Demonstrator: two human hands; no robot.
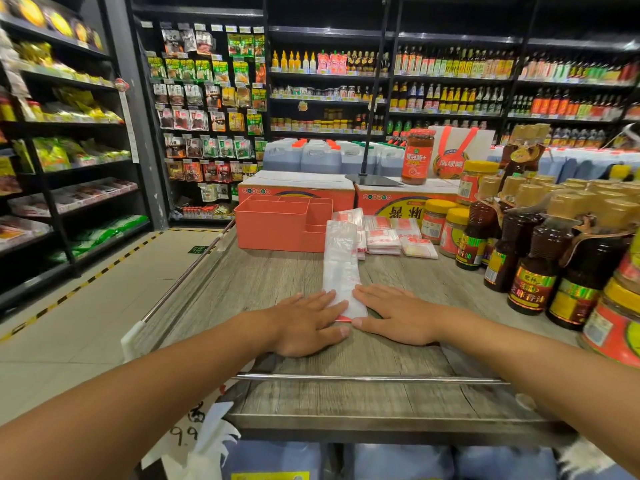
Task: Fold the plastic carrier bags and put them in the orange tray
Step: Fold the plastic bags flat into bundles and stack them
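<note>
I see the bag (341,268) lying on the desk (259,282) as a long folded strip. Its far end is just beside the tray's (277,226) right corner, and its near end is well in front of the tray, under my hands. Both grips are released, with fingers straight. The left grip (308,320) presses flat on the strip's near end from one side and the right grip (398,315) from the other. Folded bags (382,240) lie just right of the tray, with bottles (530,271) further right.

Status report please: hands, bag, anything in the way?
Hands flat: left hand and right hand press near end of bag strip. Beyond it, orange tray. Path looks free.
</note>
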